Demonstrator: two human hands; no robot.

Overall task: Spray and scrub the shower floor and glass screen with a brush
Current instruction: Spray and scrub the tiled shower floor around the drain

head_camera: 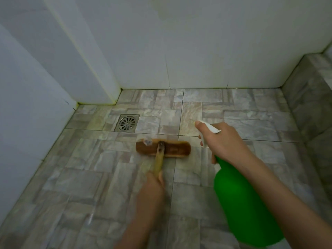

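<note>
A wooden scrub brush [162, 149] lies head-down on the grey stone-pattern shower floor [89, 177], just in front of the drain. My left hand [150, 193] grips its yellowish handle from below. My right hand [224, 141] holds a green spray bottle [240, 203] by its neck, fingers curled round the white trigger head [210, 127], whose nozzle points at the floor right of the brush. No glass screen is in view.
A square metal drain [127, 122] sits in the floor near the back left corner. White tiled walls [179, 51] close the back and left. A raised tiled ledge [309, 108] runs along the right side.
</note>
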